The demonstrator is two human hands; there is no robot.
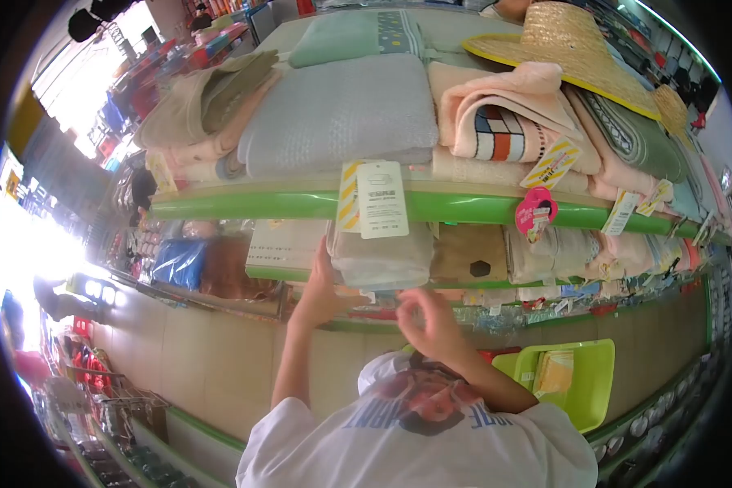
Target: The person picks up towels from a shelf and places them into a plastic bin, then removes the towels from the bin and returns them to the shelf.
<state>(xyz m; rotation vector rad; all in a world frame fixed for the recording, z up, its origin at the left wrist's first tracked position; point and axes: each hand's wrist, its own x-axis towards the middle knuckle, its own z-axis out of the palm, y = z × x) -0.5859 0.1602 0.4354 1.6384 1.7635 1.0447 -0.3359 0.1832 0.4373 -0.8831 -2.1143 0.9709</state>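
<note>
A plastic-wrapped pale towel [382,259] lies on the lower shelf, beneath the green shelf edge. At its lower left corner is my left hand [317,291], one finger pointing up along its side and the others reaching right below it. My right hand [429,315] is just below and right of the towel, fingers loosely curled and apart with nothing visible in them. A white tag [382,200] hangs from the upper shelf in front of both hands, beside a yellow-striped label [350,198]. Above it rests a folded grey-blue towel [342,112].
Folded peach towels [512,102] and a straw hat [561,41] sit on the upper shelf. A brown package [468,254] lies right of the wrapped towel. Near my right elbow is a lime-green basket [598,382] holding a yellow package [554,372]. Other racks surround the aisle.
</note>
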